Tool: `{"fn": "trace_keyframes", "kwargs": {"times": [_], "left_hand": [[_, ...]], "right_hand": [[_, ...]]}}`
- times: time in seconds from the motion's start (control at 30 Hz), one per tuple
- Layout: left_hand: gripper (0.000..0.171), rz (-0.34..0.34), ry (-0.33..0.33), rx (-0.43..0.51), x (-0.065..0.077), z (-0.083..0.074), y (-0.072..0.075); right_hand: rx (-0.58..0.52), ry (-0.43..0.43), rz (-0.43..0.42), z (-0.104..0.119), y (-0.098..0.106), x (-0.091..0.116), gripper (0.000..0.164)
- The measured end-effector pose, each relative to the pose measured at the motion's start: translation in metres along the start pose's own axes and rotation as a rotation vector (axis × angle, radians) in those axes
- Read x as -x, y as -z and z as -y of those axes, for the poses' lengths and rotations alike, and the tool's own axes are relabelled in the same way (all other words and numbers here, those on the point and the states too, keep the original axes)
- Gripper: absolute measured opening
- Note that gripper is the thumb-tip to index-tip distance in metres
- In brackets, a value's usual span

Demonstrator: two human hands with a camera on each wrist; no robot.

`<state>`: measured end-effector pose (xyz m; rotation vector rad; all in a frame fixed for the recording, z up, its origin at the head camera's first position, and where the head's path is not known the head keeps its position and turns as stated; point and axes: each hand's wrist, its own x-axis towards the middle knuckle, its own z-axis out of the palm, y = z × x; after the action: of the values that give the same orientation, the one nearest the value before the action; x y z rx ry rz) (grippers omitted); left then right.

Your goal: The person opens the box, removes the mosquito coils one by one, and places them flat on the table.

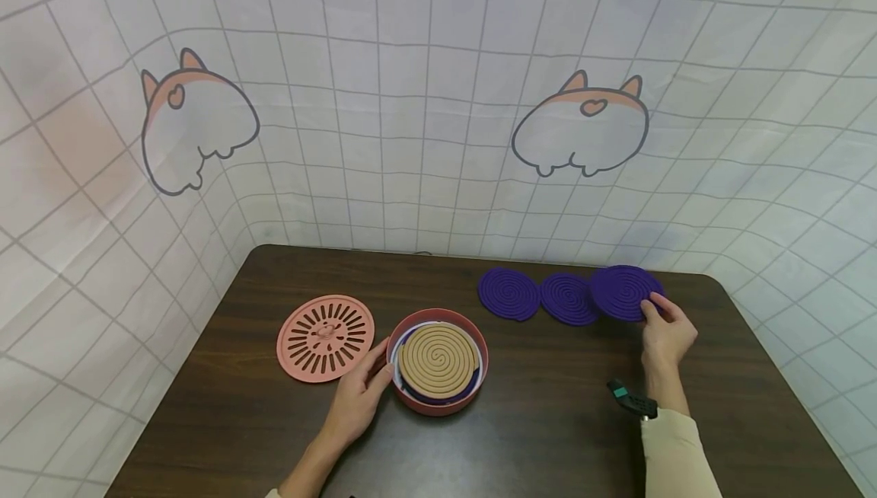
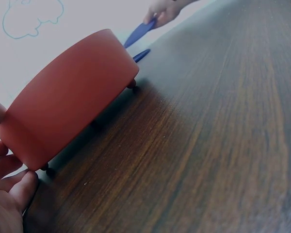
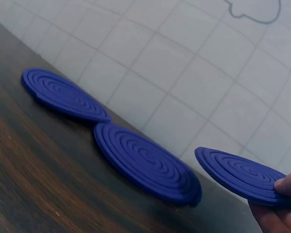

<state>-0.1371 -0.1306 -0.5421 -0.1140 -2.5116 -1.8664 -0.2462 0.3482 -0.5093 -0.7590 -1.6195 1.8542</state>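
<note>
My right hand [image 1: 668, 334] pinches a purple mosquito coil [image 1: 622, 292] by its edge, thumb on top and fingers below, and holds it tilted above the table at the back right. Two more purple coils, one in the middle [image 1: 569, 300] and one further left [image 1: 508, 294], lie side by side on the table. My left hand [image 1: 358, 395] holds the left side of a round red mosquito coil box [image 2: 72, 97], which stands on small feet. Inside the box, a tan coil [image 1: 438, 361] lies on top, with purple and white edges showing beneath it.
A pink slotted lid [image 1: 325, 338] with a small knob lies on the table left of the box. The dark wooden table [image 1: 541, 422] ends at a white gridded curtain [image 1: 452, 102] behind and at both sides. A black strap device [image 1: 633, 400] sits at the right wrist.
</note>
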Motion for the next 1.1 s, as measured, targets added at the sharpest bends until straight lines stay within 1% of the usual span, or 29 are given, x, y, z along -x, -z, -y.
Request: {"fn": "trace_keyframes", "kwargs": {"times": [0.3, 0.57, 0.8, 1.0, 1.1], "left_hand": [[0.051, -0.001, -0.003, -0.002, 0.0, 0.0, 0.0], [0.051, 0.004, -0.008, 0.015, 0.0, -0.001, 0.001], [0.051, 0.002, 0.0, 0.004, 0.0, -0.001, 0.001], [0.051, -0.003, -0.001, 0.002, 0.0, 0.0, 0.0], [0.051, 0.0, -0.003, 0.008, 0.0, 0.0, 0.0]], "right_hand": [[0.031, -0.036, -0.06, -0.007, 0.01, -0.004, 0.031], [0.07, -0.034, -0.103, -0.013, 0.016, -0.008, 0.032], [0.15, -0.022, -0.112, -0.019, 0.016, -0.012, 0.033], [0.224, 0.006, -0.112, -0.021, 0.014, -0.012, 0.034], [0.297, 0.037, -0.109, -0.021, 0.014, -0.011, 0.033]]}}
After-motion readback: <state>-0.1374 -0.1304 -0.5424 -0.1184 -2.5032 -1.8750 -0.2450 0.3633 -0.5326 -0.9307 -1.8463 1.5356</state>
